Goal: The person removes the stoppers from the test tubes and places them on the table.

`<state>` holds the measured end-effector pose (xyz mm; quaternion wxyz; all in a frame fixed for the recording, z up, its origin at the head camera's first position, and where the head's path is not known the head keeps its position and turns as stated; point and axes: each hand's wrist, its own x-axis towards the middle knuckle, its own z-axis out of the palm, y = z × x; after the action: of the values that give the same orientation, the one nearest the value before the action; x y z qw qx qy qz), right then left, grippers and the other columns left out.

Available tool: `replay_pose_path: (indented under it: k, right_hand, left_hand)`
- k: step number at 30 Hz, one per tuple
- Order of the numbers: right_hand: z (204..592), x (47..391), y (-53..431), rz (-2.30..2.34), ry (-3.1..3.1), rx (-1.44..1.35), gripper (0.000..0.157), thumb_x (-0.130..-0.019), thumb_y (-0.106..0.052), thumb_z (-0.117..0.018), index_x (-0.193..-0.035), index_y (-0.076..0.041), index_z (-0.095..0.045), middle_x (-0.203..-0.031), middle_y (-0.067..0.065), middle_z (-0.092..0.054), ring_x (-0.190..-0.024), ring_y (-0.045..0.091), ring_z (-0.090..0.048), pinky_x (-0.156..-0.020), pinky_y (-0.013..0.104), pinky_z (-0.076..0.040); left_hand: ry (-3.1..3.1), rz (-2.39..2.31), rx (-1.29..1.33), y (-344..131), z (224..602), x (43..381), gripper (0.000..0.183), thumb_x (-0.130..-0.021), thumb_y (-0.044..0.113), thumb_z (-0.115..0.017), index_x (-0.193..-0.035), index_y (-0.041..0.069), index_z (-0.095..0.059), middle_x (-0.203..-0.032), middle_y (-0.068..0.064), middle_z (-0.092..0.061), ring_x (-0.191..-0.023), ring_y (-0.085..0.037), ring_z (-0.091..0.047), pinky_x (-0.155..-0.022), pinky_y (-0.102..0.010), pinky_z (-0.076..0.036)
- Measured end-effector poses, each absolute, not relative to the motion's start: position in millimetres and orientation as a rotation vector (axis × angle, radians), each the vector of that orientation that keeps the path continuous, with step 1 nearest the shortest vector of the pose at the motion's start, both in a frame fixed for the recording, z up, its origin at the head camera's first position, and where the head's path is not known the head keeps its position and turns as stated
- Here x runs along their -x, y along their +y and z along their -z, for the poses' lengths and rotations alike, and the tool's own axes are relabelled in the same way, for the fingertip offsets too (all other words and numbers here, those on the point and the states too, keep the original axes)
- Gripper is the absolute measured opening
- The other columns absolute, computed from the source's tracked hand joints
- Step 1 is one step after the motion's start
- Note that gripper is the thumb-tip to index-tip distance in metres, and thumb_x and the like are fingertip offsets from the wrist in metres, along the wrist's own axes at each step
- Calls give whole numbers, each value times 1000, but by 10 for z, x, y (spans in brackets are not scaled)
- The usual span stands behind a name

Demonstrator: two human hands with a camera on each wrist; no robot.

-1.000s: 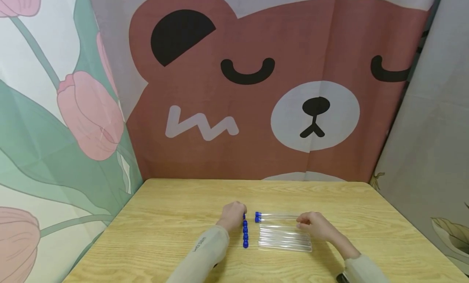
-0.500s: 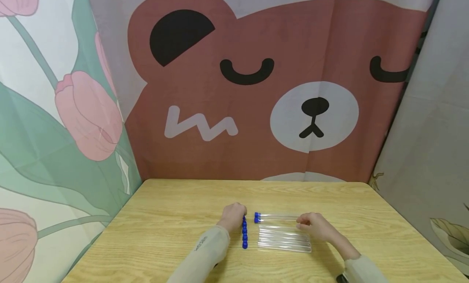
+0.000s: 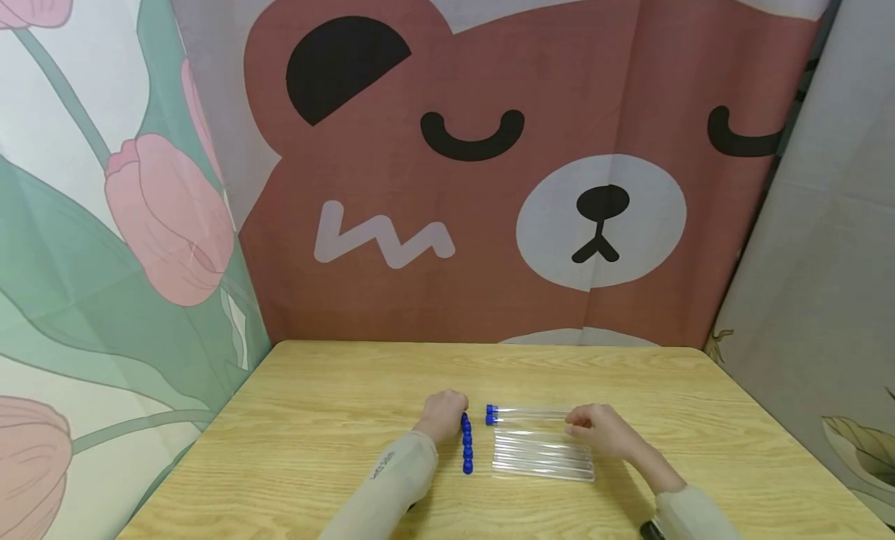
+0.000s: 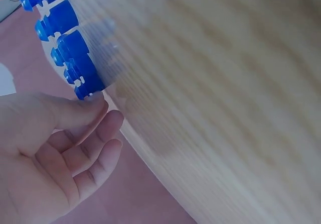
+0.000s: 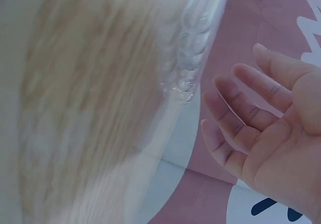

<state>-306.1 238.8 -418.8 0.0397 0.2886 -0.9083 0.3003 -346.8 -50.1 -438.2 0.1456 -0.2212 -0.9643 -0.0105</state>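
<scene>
Several blue tube caps [image 3: 468, 451] stand in a line on the wooden table. At the line's far end my left hand [image 3: 444, 416] pinches the last cap; in the left wrist view the thumb meets that cap [image 4: 89, 89], and the index finger's contact is partly hidden. To the right lie two clear test tubes with blue caps [image 3: 492, 414]. Just nearer is a row of several uncapped clear tubes [image 3: 542, 456]. Beside the right ends of the capped tubes hovers my right hand [image 3: 604, 430]; the right wrist view shows its fingers [image 5: 235, 103] loosely bent and holding nothing.
The light wooden table [image 3: 336, 384] ends at a hanging cloth printed with a bear [image 3: 391, 307]. A tulip-patterned cloth [image 3: 175, 221] hangs on the left, a pale one [image 3: 825, 252] on the right.
My left hand has shifted slightly left and toward me, and the far end of the cap line has bent left with it. The right hand and the tubes stay about where they were.
</scene>
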Motion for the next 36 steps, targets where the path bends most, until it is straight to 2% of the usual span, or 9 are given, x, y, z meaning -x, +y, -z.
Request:
replay_pose_path:
  k: [6, 11, 19, 25, 36]
  right_hand:
    - [4237, 3121, 2395, -857, -2799, -874, 18, -84, -7, -59, -94, 8, -62, -76, 1, -60, -66, 9, -53, -56, 24, -45]
    - [4239, 3136, 2349, -789, -2810, -825, 14, -83, -6, -61, -91, 5, -64, -72, 1, -57, -61, 9, -47, -54, 25, -42]
    - [4268, 3154, 2258, -610, -2824, -606, 14, -76, -6, -69, -88, 0, -66, -83, 4, -61, -76, 20, -56, -64, 34, -47]
    - [4292, 3164, 2255, -482, -2757, -642, 14, -72, -4, -72, -85, -1, -66, -80, 4, -59, -75, 21, -57, -62, 32, -48]
    - [4277, 3159, 2200, -421, -2764, -692, 15, -72, -2, -71, -86, 1, -65, -81, 7, -60, -76, 25, -57, -63, 36, -49]
  left_hand:
    - [-2812, -8, 575, -493, 4356, 3424, 12, -74, 0, -63, -72, 12, -62, -70, 1, -60, -63, -13, -57, -51, -27, -45]
    - [-2838, -37, 509, -481, 4345, 3419, 8, -75, 2, -63, -73, 10, -61, -69, -2, -59, -61, -14, -56, -50, -27, -46]
    - [-2848, -33, 466, -474, 4367, 3431, 7, -74, 4, -65, -74, 10, -61, -66, -1, -58, -58, -13, -55, -48, -27, -45]
    - [-2825, -38, 446, -467, 4341, 3408, 6, -75, 7, -64, -71, 9, -61, -63, -1, -56, -56, -12, -53, -46, -27, -44]
    - [-2793, 25, 435, -457, 4291, 3325, 8, -75, 7, -64, -68, 9, -60, -59, 0, -52, -50, -10, -47, -42, -25, -40]
